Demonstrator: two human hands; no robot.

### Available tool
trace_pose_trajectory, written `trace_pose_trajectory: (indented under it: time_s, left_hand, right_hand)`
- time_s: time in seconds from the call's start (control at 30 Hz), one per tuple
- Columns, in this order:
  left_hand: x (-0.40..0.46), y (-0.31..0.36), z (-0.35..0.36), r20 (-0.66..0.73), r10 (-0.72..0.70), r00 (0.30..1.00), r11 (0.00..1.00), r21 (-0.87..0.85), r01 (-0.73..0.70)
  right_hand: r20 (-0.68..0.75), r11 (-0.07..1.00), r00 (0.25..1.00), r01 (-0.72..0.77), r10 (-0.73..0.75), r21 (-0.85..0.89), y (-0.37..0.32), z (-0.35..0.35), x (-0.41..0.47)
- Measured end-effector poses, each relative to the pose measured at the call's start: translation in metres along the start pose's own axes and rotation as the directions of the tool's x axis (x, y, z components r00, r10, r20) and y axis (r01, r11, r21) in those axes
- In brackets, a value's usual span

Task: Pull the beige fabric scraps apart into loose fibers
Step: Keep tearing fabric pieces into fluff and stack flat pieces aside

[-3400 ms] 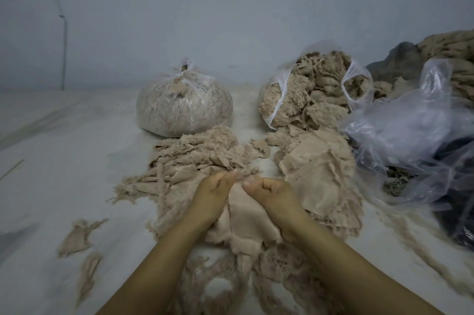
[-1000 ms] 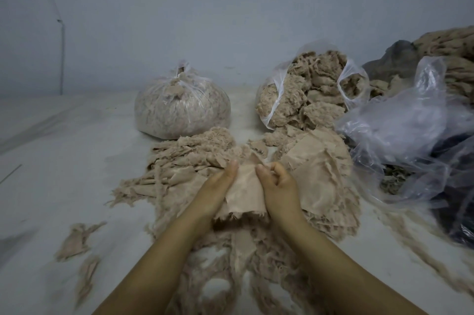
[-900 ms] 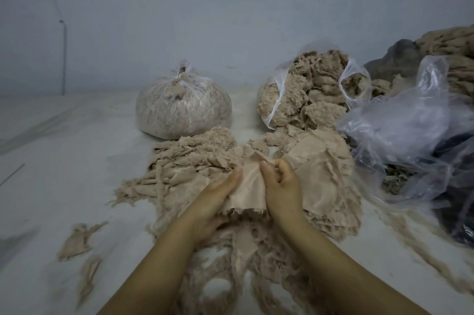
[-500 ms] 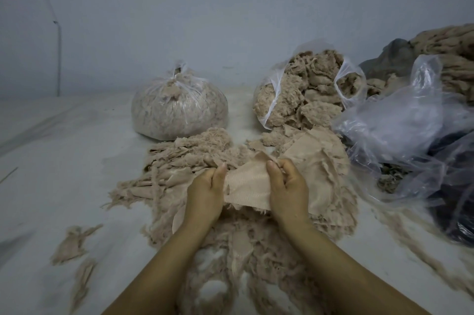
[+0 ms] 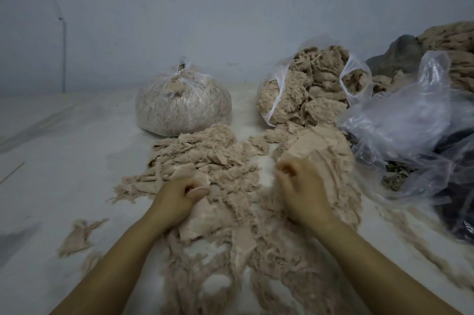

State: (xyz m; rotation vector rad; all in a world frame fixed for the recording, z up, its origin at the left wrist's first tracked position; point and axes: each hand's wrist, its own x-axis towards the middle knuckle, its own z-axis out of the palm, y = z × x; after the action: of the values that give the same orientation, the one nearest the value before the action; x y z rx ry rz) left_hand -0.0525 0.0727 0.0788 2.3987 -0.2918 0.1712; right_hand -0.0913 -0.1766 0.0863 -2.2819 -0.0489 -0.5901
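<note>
A pile of beige fabric scraps (image 5: pixel 205 158) and frayed fibers lies on the white surface in front of me. My left hand (image 5: pixel 179 195) grips a torn beige scrap (image 5: pixel 205 217) that hangs below its curled fingers, over the pile. About a hand's width to the right is my right hand (image 5: pixel 301 187), blurred, with its fingers curled tight. It seems to hold a small torn bit that the hand hides. Behind the right hand is a stack of flatter beige fabric pieces (image 5: pixel 325 150). Loose fibers (image 5: pixel 218 276) spread between my forearms.
A tied clear bag of fibers (image 5: pixel 183 104) stands at the back centre. An open bag of beige scraps (image 5: pixel 313 86) stands to its right. Crumpled clear plastic (image 5: pixel 405 119) and dark cloth (image 5: pixel 459 212) crowd the right side. Small scraps (image 5: pixel 77 235) lie at the left.
Both hands held one beige scrap stretched between them; now they have pulled apart sideways and the scrap is torn, with the larger part in my left hand.
</note>
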Motion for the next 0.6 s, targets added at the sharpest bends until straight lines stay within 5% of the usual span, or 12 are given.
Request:
trace_pose_trajectory:
  time_s: [0.1,0.23,0.33,0.43,0.53,0.6]
  left_hand:
    - [0.0,0.019,-0.003,0.003,0.042,0.999,0.933,-0.359,-0.038]
    - [-0.001,0.035,-0.001,0.031,-0.046,0.998,0.782,-0.621,0.055]
    - [-0.004,0.035,0.005,0.0,-0.104,0.995,0.72,-0.69,0.076]
    - [-0.007,0.031,0.01,0.026,-0.111,0.994,0.664,-0.742,0.093]
    - [-0.007,0.034,0.013,0.157,-0.105,0.982,0.431,-0.883,0.187]
    - [-0.005,0.038,0.017,0.214,-0.13,0.968,0.424,-0.871,0.249]
  right_hand:
    - [0.353,0.929,0.935,-0.153,0.026,0.338,-0.03,0.022,-0.011]
    - [0.577,0.69,0.799,-0.514,0.169,0.509,-0.051,0.047,-0.017]
    - [0.54,0.422,0.771,-0.636,0.336,0.646,-0.053,0.058,-0.013]
    - [0.465,0.292,0.756,-0.623,0.46,0.726,-0.05,0.055,-0.008]
    - [0.419,0.308,0.792,-0.574,0.444,0.759,-0.048,0.054,-0.009]
    - [0.353,0.413,0.86,-0.492,0.368,0.767,-0.048,0.054,-0.012]
